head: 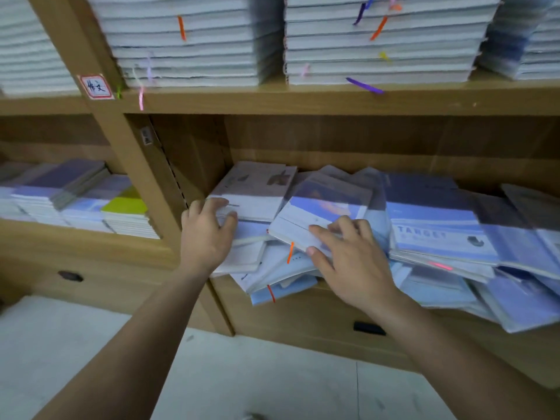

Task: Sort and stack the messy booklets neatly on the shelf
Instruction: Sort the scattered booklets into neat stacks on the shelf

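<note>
both hands spread: left hand (206, 234) steadies the pale booklet (254, 192); right hand (348, 256) should square the tilted blue booklet (321, 213) first.

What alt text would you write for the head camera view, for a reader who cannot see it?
A person's left hand and right hand rest on a messy pile of booklets that spills over the edge of a wooden shelf. The right hand touches a tilted blue and white booklet. Neat white stacks sit on the shelf above.
</note>
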